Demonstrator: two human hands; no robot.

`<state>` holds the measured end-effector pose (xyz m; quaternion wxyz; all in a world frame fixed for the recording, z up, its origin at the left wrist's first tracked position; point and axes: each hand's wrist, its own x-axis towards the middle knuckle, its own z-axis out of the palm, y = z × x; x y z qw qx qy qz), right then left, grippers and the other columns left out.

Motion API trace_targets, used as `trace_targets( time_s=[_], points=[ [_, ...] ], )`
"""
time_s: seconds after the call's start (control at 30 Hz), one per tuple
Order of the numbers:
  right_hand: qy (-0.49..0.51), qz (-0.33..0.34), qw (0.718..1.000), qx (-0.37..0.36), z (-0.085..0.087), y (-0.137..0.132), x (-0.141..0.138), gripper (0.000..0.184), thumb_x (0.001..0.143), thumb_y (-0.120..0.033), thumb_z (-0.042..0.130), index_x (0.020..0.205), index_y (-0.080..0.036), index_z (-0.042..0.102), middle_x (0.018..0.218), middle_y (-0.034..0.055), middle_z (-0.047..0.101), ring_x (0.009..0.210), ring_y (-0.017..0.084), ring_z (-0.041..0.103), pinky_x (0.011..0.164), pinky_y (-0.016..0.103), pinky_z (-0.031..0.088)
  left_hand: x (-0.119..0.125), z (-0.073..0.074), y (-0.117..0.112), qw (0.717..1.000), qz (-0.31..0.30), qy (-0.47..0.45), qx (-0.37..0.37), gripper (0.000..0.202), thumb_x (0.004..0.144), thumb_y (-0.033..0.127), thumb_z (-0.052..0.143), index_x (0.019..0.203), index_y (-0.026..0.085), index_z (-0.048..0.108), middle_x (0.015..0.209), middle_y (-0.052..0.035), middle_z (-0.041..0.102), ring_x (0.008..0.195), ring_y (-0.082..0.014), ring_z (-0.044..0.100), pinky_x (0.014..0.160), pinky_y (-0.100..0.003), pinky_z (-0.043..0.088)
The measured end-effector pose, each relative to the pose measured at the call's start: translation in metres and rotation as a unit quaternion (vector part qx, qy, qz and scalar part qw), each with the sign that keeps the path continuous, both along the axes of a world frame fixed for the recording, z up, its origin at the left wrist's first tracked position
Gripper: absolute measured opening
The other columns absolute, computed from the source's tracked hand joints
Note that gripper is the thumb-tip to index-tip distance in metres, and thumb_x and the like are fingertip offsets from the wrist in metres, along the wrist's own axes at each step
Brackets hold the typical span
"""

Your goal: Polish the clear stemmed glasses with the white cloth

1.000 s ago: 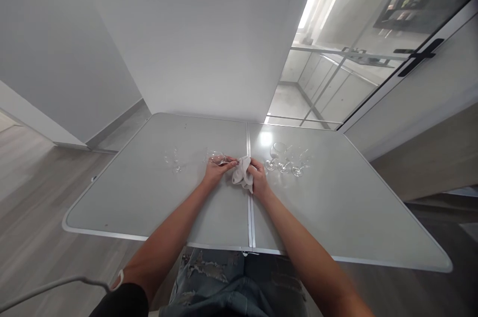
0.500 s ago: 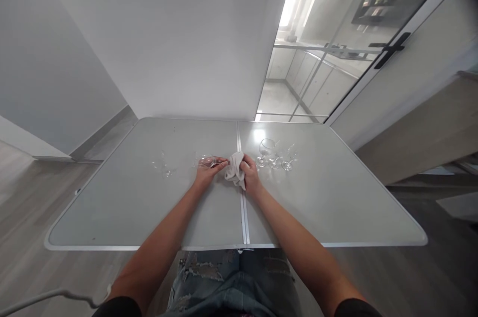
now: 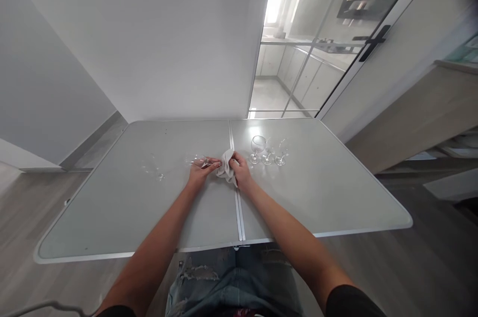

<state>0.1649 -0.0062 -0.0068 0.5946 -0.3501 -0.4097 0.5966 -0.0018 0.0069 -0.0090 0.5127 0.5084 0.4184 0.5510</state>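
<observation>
My left hand (image 3: 202, 169) is closed around a clear stemmed wine glass (image 3: 197, 159), which lies sideways with its bowl toward the left. A crumpled white cloth (image 3: 225, 169) is gripped by my right hand (image 3: 240, 167). The cloth covers the foot end of the glass, so that end is hidden. Just right of my right hand, three clear stemmed glasses stand upright on the table: a round-bowled glass (image 3: 258, 144), a middle glass (image 3: 267, 158) and a right-hand glass (image 3: 281, 159). Faint outlines of clear glassware (image 3: 160, 176) show on the table to the left.
The pale grey folding table (image 3: 317, 197) has a metal seam (image 3: 239, 217) down its middle and a metal rim. Behind it rises a white wall (image 3: 179, 48). A glazed door with a black handle (image 3: 374, 43) stands at the back right, and wooden shelving (image 3: 418, 113) at the right.
The whole scene has shifted slightly left as the head view turned right. Both hands keep hold of the glass and the cloth, with little change in their pose.
</observation>
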Motion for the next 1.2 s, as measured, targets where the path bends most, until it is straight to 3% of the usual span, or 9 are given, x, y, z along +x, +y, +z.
trace_targets(
  time_s=[0.17,0.3,0.5,0.67,0.83,1.03,1.2],
  points=[
    [-0.027,0.055,0.998,-0.035,-0.003,0.002,-0.002,0.018,0.073,-0.035,0.07,0.08,-0.02,0.066,0.075,-0.0022,0.06,0.066,0.012,0.052,0.063,0.024,0.042,-0.001,-0.003,0.002,1.0,0.019,-0.001,0.01,0.033,0.065,0.043,0.088,0.085,0.017,0.079,0.089,-0.0095,0.079,0.083,-0.0237,0.074,0.086,-0.04,0.059],
    [-0.026,0.119,0.993,-0.006,0.004,-0.006,0.004,0.012,0.072,-0.031,0.067,0.073,-0.019,0.065,0.067,-0.0023,0.054,0.059,0.012,0.045,0.056,0.024,0.036,-0.003,-0.003,0.004,0.999,0.035,-0.005,0.018,0.032,0.066,0.042,0.088,0.083,0.018,0.078,0.089,-0.0091,0.079,0.083,-0.0236,0.074,0.086,-0.04,0.059],
    [-0.013,0.028,0.999,0.011,0.008,-0.004,0.003,0.022,0.074,-0.04,0.073,0.082,-0.021,0.064,0.079,-0.0021,0.059,0.068,0.012,0.049,0.064,0.023,0.041,-0.005,-0.008,0.005,1.0,0.012,-0.028,0.005,0.031,0.065,0.04,0.089,0.084,0.018,0.078,0.092,-0.0096,0.079,0.086,-0.0243,0.075,0.089,-0.043,0.059],
    [-0.001,-0.004,1.0,0.001,-0.001,0.003,-0.001,0.024,0.076,-0.042,0.073,0.086,-0.022,0.064,0.083,-0.0021,0.059,0.071,0.013,0.051,0.065,0.023,0.043,-0.005,-0.003,0.003,1.0,0.014,-0.014,0.005,0.032,0.065,0.041,0.089,0.083,0.018,0.078,0.091,-0.0102,0.079,0.085,-0.0243,0.075,0.088,-0.041,0.059],
    [-0.02,-0.09,0.996,-0.02,-0.009,0.006,0.0,0.025,0.08,-0.045,0.07,0.084,-0.022,0.06,0.081,-0.0026,0.058,0.069,0.013,0.05,0.065,0.023,0.044,-0.003,0.001,0.001,0.999,0.033,0.0,0.011,0.033,0.066,0.043,0.088,0.084,0.018,0.078,0.091,-0.0097,0.079,0.085,-0.0239,0.074,0.087,-0.04,0.059],
    [-0.011,0.027,1.0,0.008,-0.001,-0.001,-0.005,0.026,0.08,-0.041,0.07,0.099,-0.024,0.065,0.097,0.0015,0.064,0.083,0.016,0.058,0.074,0.026,0.049,-0.003,-0.002,0.001,1.0,0.023,-0.006,0.014,0.032,0.066,0.042,0.088,0.084,0.017,0.079,0.089,-0.0091,0.079,0.08,-0.0223,0.074,0.084,-0.039,0.059],
    [-0.034,0.067,0.997,0.009,0.003,-0.005,-0.003,0.017,0.074,-0.031,0.071,0.088,-0.022,0.069,0.086,0.0002,0.065,0.079,0.017,0.057,0.072,0.026,0.046,-0.004,0.0,0.001,0.998,0.052,-0.011,0.018,0.029,0.067,0.041,0.088,0.083,0.018,0.079,0.087,-0.0086,0.078,0.08,-0.0213,0.073,0.083,-0.037,0.059]
  ],
)
